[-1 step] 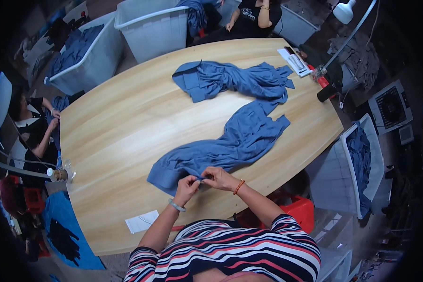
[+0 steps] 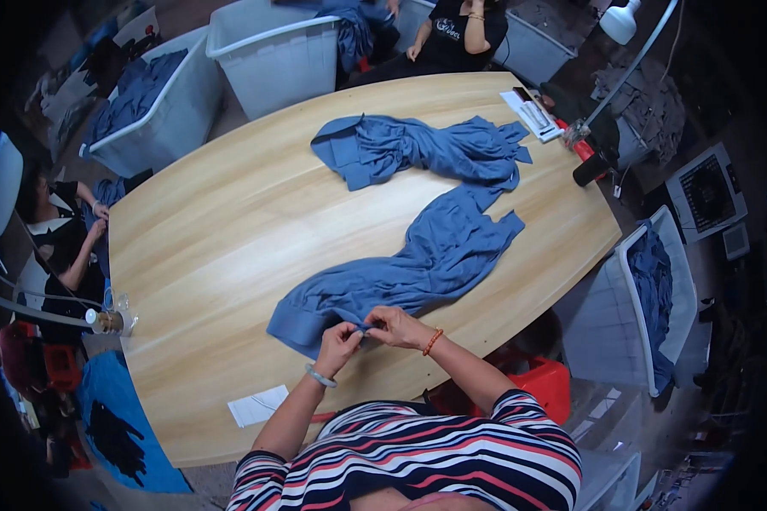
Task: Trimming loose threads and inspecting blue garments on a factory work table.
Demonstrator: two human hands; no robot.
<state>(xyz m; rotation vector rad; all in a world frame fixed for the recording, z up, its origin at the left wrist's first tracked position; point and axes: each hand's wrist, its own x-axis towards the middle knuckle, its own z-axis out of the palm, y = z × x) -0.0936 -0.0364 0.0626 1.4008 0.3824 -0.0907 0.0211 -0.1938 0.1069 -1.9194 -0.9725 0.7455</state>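
Pale wood-grain table (image 2: 204, 247) bearing two blue garments and a few small items along its edges
The top has bowed-looking sides; the near garment (image 2: 400, 264) lies rumpled, slanting from the near edge toward the middle of the right half; the far garment (image 2: 418, 149) stretches along the far edge toward the far right corner, the right-hand ends of the two meeting; white paper (image 2: 258, 406) lies at the near edge, toward the near left corner; a white tray-like item (image 2: 533, 117) with dark and pale slim things sits by the far right corner
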